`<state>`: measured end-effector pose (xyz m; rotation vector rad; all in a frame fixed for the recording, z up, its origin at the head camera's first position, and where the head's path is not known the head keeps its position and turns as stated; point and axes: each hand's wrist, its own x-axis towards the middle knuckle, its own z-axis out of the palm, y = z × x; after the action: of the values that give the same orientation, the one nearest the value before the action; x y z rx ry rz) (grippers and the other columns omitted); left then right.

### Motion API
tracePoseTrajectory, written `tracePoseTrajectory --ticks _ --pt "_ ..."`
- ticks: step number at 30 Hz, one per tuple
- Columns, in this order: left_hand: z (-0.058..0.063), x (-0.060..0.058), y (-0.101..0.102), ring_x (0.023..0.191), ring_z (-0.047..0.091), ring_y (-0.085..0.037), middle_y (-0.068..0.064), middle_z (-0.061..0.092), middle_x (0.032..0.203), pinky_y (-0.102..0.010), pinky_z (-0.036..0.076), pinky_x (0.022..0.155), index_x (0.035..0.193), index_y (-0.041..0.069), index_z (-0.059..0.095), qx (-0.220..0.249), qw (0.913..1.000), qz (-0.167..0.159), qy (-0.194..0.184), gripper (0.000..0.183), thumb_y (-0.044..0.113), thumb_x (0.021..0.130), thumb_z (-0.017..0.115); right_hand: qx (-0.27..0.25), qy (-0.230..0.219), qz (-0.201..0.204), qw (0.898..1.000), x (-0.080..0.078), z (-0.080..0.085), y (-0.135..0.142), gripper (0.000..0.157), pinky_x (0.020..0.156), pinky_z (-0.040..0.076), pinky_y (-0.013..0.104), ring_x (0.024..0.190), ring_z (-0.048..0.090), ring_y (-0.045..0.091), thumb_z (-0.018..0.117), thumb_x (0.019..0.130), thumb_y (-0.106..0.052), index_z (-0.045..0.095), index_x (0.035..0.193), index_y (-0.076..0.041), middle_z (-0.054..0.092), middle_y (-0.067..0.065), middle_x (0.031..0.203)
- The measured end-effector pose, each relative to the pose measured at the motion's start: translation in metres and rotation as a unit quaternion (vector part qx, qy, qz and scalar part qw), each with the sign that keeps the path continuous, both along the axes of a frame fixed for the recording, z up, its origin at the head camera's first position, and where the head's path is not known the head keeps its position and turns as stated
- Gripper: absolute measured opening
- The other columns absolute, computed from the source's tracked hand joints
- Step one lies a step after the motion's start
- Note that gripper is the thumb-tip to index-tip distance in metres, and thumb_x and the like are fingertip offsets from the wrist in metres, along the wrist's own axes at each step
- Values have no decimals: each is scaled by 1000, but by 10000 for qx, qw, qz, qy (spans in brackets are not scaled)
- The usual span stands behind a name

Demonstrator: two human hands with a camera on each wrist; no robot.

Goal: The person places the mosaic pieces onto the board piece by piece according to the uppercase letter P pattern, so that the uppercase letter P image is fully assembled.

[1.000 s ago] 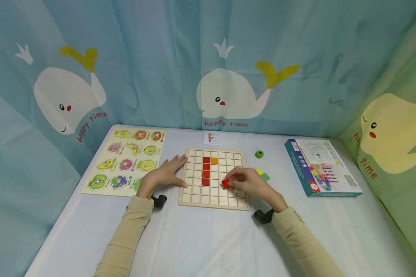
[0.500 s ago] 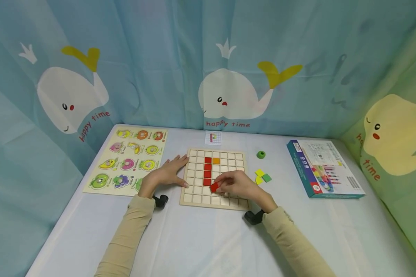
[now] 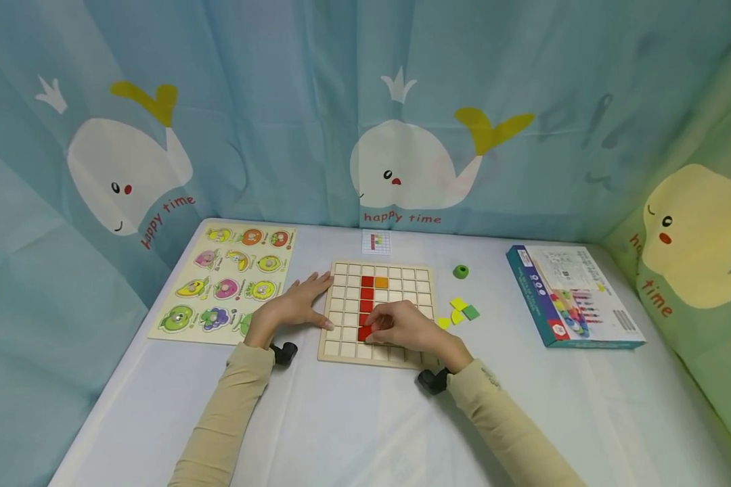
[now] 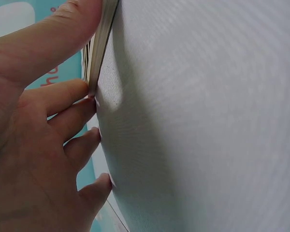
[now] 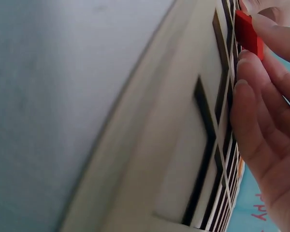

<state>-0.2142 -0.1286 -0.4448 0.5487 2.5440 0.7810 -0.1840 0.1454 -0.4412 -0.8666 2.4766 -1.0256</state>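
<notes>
Red tile (image 5: 248, 34) is pinched by right hand (image 3: 407, 327) at gridded board (image 3: 407, 286); board's left edge is touched by left hand (image 3: 292, 304) (fingers spread, grip released)

The person's left forearm (image 3: 219, 412) and right forearm (image 3: 512, 419), both in beige sleeves, reached forward and converged from the near edge, with the wrists bared beyond the cuffs. The left hand (image 3: 292, 303) lay with fingers extended and spread, its thumb (image 4: 58, 36) set well apart from them. The right hand (image 3: 405, 326) angled inward to the person's left, thumb and forefinger meeting in a pinch, the other fingers bent beside them.
</notes>
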Motion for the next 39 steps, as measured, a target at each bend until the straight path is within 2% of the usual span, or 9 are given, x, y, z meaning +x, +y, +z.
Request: tracePoseTrajectory --ticks 8,13,20,24,27,33,39 --pt "2 0 1 161 2 -35 -13 12 173 -54 -1 131 164 3 20 3 10000 12 -9 107 31 84 86 207 -42 -7 9998 2 3 -1 22 71 53 20 75 59 7 82 88 -18 74 106 -7 67 -5 84" --pt "3 1 0 160 3 -36 -15 12 173 -55 0 131 163 2 21 45 10000 -17 8 107 31 84 86 -46 -89 -93 9999 3 3 4 18 71 55 22 77 63 9 78 91 -13 77 109 -9 72 -5 91" --pt "3 2 -1 161 2 -35 -13 13 173 -53 -1 131 164 3 20 82 9999 68 -71 107 30 84 86 -220 193 -800 9964 -5 9 26 13 75 57 28 82 66 13 72 95 -12 78 107 -11 74 0 98" --pt "3 2 0 161 3 -35 -13 13 173 -53 -1 131 164 3 20 61 10000 25 -39 106 30 84 85 -316 303 -1377 9895 -8 15 45 12 75 57 33 81 66 18 72 95 -11 78 105 -8 74 7 99" --pt "2 1 2 161 3 -35 -14 13 173 -54 0 131 164 3 20 52 10000 -4 -27 106 31 85 85 -315 338 -1718 9841 -10 19 62 11 72 56 32 82 66 20 72 95 -10 77 104 -6 74 10 102" --pt "5 3 3 160 3 -37 -17 12 172 -55 -1 131 164 1 19 33 10000 -59 -18 106 31 86 84 -140 286 -2089 9774 -13 20 91 15 64 53 27 83 64 23 70 97 -10 76 109 -3 73 15 108" --pt "6 4 1 160 3 -37 -16 12 172 -55 -1 131 164 1 19 86 10000 -1 -20 105 29 86 83 32 212 -2404 9704 -20 19 117 19 65 53 26 91 63 28 68 98 -11 75 112 -1 72 19 114"
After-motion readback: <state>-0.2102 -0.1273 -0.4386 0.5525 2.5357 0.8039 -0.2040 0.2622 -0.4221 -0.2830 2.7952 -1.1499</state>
